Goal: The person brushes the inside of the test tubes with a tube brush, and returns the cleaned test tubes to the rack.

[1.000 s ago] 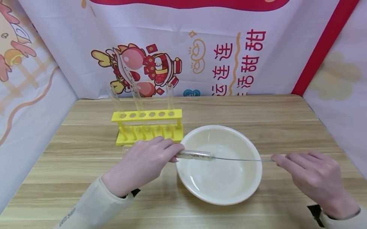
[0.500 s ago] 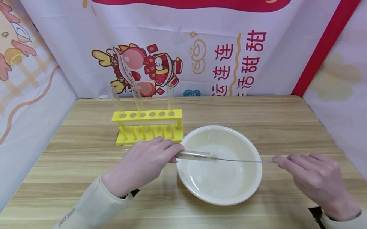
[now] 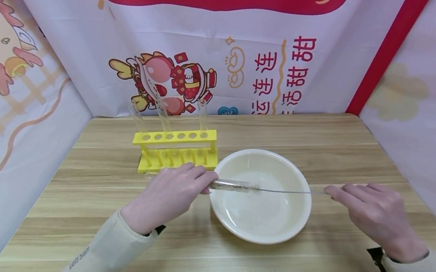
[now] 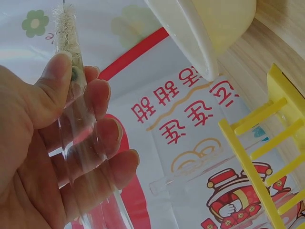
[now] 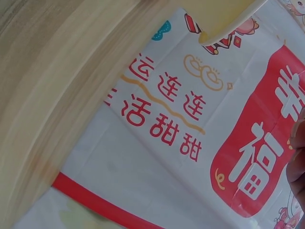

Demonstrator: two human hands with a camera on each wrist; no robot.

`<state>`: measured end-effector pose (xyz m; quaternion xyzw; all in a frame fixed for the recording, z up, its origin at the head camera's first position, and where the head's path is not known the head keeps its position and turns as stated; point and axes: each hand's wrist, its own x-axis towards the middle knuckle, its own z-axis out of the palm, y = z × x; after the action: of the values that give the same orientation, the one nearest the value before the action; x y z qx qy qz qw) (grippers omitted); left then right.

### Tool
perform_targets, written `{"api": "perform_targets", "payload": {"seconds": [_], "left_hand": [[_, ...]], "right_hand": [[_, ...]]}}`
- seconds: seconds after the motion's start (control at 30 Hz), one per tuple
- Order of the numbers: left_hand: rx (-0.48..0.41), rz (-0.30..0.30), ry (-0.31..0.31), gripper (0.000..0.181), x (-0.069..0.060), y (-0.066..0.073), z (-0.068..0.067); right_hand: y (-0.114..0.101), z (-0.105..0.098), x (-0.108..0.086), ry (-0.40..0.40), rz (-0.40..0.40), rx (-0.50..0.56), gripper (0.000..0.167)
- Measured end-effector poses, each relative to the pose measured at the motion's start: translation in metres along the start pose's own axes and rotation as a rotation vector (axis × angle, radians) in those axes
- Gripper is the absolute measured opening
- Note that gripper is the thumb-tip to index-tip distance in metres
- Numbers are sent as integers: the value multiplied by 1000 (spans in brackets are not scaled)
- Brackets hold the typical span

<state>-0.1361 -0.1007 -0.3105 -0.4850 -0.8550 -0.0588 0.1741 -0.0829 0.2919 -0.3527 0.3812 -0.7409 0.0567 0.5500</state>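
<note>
My left hand (image 3: 172, 194) grips a clear glass test tube (image 3: 231, 185), its mouth pointing right over the white bowl (image 3: 265, 220). In the left wrist view, thumb and fingers wrap round the test tube (image 4: 78, 124), and a bristly test tube brush (image 4: 66, 36) sits inside its mouth, the end of the bristles sticking out. The brush's thin wire handle (image 3: 282, 190) runs right across the bowl. My right hand (image 3: 372, 212) pinches the far end of that wire. In the right wrist view only some fingertips (image 5: 298, 157) show at the edge; the brush is out of sight there.
Behind the left hand stands a yellow test tube rack (image 3: 173, 137) holding several clear tubes upright or slightly tilted. Part of another clear tube (image 3: 150, 176) shows in front of the rack. Printed cloth (image 3: 206, 34) hangs along the back of the wooden table (image 3: 169, 271).
The right hand has drawn the brush slightly to the right, and more of its bristles show past the test tube's mouth. The left hand and bowl stay in place.
</note>
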Motion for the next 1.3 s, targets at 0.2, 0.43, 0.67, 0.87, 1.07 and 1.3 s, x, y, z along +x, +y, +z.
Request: {"api": "perform_targets", "payload": {"seconds": [0.2,0.43,0.67,0.87,1.07,1.3], "left_hand": [[-11,28,17,30,-1,0,3],[5,48,60,31,-7,-1,5],[25,55,155,28,-11,-2,7],[38,45,173,30,-11,-1,9],[37,33,178,32,-11,0,10],[37,30,194,34,-10,2,11]], "right_hand": [[-4,-4,-4,-89,38,81,29],[-14,-2,-9,-139,75,162,33],[-21,3,-17,-194,168,307,39],[-22,6,-22,-237,211,322,41],[-22,8,-22,-241,238,344,42],[-21,10,-23,-251,271,368,43]]}}
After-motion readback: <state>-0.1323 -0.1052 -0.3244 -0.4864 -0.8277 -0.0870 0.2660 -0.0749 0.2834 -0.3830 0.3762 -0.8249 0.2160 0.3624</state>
